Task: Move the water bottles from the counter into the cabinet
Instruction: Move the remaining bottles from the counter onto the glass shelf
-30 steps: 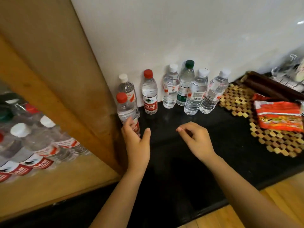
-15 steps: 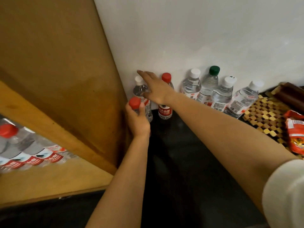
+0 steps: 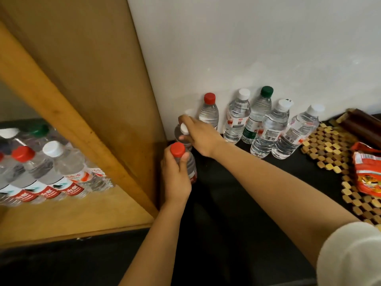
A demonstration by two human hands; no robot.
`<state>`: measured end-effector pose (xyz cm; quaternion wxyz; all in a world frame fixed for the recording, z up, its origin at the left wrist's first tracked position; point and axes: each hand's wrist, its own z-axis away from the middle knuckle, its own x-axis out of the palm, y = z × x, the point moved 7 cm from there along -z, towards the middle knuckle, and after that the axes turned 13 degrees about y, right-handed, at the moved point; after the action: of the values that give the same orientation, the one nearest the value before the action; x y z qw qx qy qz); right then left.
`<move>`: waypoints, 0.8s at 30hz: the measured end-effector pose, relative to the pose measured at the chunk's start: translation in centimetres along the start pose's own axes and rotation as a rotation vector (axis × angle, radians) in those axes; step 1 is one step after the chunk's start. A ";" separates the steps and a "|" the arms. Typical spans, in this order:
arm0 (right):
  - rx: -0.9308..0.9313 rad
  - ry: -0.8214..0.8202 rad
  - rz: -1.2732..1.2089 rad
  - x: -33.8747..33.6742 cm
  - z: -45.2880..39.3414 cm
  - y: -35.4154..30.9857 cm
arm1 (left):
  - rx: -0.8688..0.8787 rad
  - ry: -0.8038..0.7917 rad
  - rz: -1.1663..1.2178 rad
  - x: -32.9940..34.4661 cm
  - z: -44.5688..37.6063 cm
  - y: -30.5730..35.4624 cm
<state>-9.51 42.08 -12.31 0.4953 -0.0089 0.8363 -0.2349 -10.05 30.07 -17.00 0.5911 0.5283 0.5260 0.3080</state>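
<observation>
My left hand [image 3: 177,178] grips a red-capped water bottle [image 3: 177,150] standing on the black counter [image 3: 237,203] beside the cabinet's wooden side panel [image 3: 115,100]. My right hand [image 3: 201,137] reaches across and closes on a white-capped bottle [image 3: 184,129] just behind it, near the wall. Several more bottles stand in a row along the wall: a red-capped one [image 3: 208,112], a white-capped one [image 3: 237,118], a green-capped one [image 3: 258,116] and two white-capped ones [image 3: 270,131] to the right. Inside the cabinet [image 3: 72,213] at left, several bottles [image 3: 61,170] stand on the wooden shelf.
A wooden bead mat [image 3: 338,153] lies on the counter at right with a red snack packet [image 3: 369,174] on it. A dark rolled object [image 3: 365,124] lies at the far right by the wall. A thick wooden cabinet frame [image 3: 51,108] slants between shelf and counter.
My left hand has tightened around the red-capped bottle. My right hand has dropped from the bottle tops onto the white-capped bottle near the wall. The view has shifted right and closer.
</observation>
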 end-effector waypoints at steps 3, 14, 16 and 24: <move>-0.001 0.010 0.018 -1.0 2.4 -0.1 | 0.062 -0.121 0.021 -0.4 1.9 0.3; 0.087 -0.152 -0.044 -6.8 11.8 0.0 | 0.173 -0.350 -0.037 -3.5 6.6 -0.1; 0.102 -0.199 -0.046 -7.4 13.0 -0.3 | 0.166 -0.396 -0.050 -3.7 7.1 -0.3; 0.150 -0.258 -0.083 -9.0 17.4 -1.8 | 0.243 -0.505 -0.132 -4.5 9.2 0.1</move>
<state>9.12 36.01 -11.09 0.5878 -0.0364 0.7447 -0.3139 -2.46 23.16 -16.58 0.6545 0.6198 0.4285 0.0626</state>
